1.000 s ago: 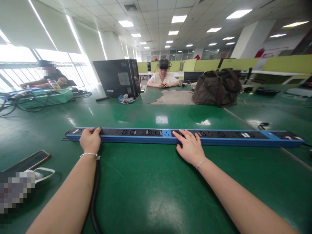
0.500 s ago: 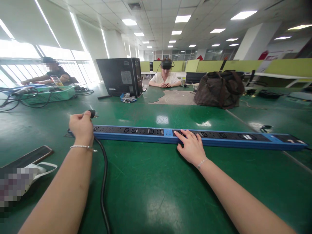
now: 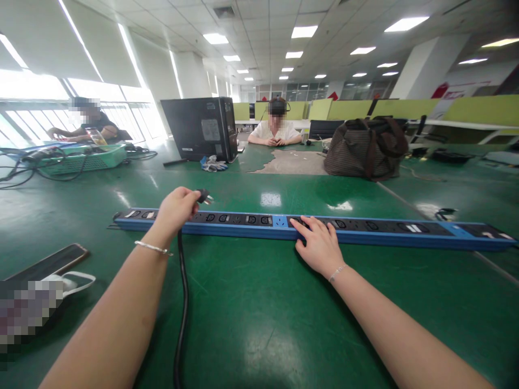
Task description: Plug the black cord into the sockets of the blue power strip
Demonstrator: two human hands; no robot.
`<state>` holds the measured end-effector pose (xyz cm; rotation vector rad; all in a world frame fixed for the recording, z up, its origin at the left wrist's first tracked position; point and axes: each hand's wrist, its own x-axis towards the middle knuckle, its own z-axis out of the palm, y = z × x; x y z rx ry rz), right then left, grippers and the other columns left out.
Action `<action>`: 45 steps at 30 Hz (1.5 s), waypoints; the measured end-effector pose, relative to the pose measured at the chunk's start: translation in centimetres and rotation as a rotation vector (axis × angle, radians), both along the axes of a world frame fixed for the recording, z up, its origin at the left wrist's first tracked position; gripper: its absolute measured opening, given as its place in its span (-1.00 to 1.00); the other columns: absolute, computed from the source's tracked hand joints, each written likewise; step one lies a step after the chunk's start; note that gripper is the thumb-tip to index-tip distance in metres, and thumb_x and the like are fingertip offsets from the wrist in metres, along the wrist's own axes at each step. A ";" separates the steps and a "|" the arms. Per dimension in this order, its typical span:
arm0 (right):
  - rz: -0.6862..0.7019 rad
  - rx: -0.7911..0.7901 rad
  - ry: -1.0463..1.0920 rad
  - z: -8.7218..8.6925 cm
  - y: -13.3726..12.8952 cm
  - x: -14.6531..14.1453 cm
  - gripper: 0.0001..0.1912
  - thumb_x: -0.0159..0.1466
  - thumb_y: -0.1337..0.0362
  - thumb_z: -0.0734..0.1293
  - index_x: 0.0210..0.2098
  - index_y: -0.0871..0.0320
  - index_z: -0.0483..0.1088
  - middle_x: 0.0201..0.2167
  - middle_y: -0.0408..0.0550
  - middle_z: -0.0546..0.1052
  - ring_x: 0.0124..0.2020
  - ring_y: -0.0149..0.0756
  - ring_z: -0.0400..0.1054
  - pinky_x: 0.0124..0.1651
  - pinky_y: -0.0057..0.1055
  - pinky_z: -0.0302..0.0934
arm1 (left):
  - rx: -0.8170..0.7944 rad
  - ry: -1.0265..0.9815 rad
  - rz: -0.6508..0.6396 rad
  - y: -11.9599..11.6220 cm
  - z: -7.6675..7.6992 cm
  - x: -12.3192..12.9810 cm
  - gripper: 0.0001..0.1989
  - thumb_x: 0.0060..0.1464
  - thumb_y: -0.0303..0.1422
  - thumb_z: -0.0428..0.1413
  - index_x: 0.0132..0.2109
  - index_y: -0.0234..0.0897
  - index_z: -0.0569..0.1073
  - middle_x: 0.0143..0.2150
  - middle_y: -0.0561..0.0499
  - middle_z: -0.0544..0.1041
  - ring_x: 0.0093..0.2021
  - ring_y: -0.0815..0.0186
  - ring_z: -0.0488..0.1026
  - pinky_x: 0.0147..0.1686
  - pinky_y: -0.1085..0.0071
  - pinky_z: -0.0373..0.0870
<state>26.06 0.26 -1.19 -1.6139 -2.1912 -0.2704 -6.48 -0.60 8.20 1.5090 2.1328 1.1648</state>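
Observation:
A long blue power strip [image 3: 243, 231] with black sockets lies across the green table. Above its left part, my left hand [image 3: 176, 212] is closed on a black power plug [image 3: 203, 196], whose metal prongs point right, clear of the sockets. The plug's thick black cable [image 3: 185, 302] hangs below that hand and runs toward me over the table. My right hand [image 3: 319, 243] rests on the strip just right of its blue socket [image 3: 279, 221]. Its fingers are spread over the top face and front edge, gripping nothing.
At left lie a phone [image 3: 48, 262] and a white strapped item, partly blurred. Farther back are a green basket [image 3: 97, 159] of cables, a black computer case [image 3: 198, 129], gloves [image 3: 213, 163] and a brown bag [image 3: 360, 148]. One person sits opposite, another at far left.
My left hand has moved right along the strip with the plug, uncovering the strip's left end. The cable shifted right too. My right hand stays in place.

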 end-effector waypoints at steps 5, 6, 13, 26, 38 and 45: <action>-0.001 0.003 0.008 -0.1 0.0 0.0 -0.47 0.16 0.31 0.17 0.13 -0.11 0.27 0.15 -0.09 0.29 0.18 -0.14 0.07 0.20 0.04 -0.16 | -0.141 0.237 -0.108 0.5 -2.1 4.3 -0.69 0.06 -0.10 -0.10 -0.40 -0.22 0.35 -0.55 0.02 0.47 -0.48 0.27 0.42 -0.46 0.37 0.22; -0.002 0.002 0.010 -0.1 0.0 0.0 -0.47 0.15 0.31 0.17 0.12 -0.11 0.27 0.15 -0.09 0.29 0.18 -0.14 0.07 0.20 0.03 -0.16 | -0.155 0.277 -0.116 0.5 -2.5 4.8 -0.67 0.07 -0.09 -0.12 -0.39 -0.22 0.37 -0.52 -0.02 0.49 -0.44 0.23 0.44 -0.44 0.35 0.22; -0.004 -0.004 0.029 0.0 0.0 -0.1 -0.46 0.14 0.31 0.18 0.12 -0.10 0.28 0.15 -0.09 0.29 0.19 -0.14 0.06 0.21 0.03 -0.18 | -0.244 0.380 -0.071 1.1 -3.9 5.8 -0.61 0.09 -0.06 -0.16 -0.25 -0.23 0.39 -0.32 -0.19 0.54 -0.26 0.08 0.47 -0.36 0.27 0.24; -0.011 -0.021 0.021 0.1 -0.2 -0.2 -0.46 0.15 0.31 0.18 0.13 -0.11 0.26 0.16 -0.10 0.27 0.20 -0.15 0.03 0.22 0.02 -0.21 | -0.272 0.475 -0.010 1.3 -3.4 6.8 -0.57 0.09 -0.03 -0.17 -0.19 -0.26 0.36 -0.24 -0.28 0.53 -0.16 -0.01 0.46 -0.30 0.20 0.30; -0.005 -0.025 0.041 0.2 -0.2 -0.2 -0.46 0.14 0.31 0.19 0.13 -0.11 0.26 0.16 -0.10 0.28 0.20 -0.17 0.03 0.21 0.02 -0.22 | -0.340 0.559 -0.009 1.2 -3.2 7.4 -0.60 0.09 -0.08 -0.18 -0.19 -0.28 0.35 -0.21 -0.23 0.53 -0.17 0.01 0.47 -0.26 0.20 0.35; -0.002 -0.022 0.039 0.2 -0.2 -0.2 -0.46 0.15 0.31 0.19 0.12 -0.10 0.27 0.16 -0.09 0.29 0.20 -0.17 0.03 0.21 0.02 -0.21 | -0.316 0.654 0.001 1.0 -3.5 8.5 -0.63 0.10 -0.12 -0.19 -0.16 -0.29 0.32 -0.27 -0.22 0.53 -0.22 0.04 0.50 -0.29 0.21 0.37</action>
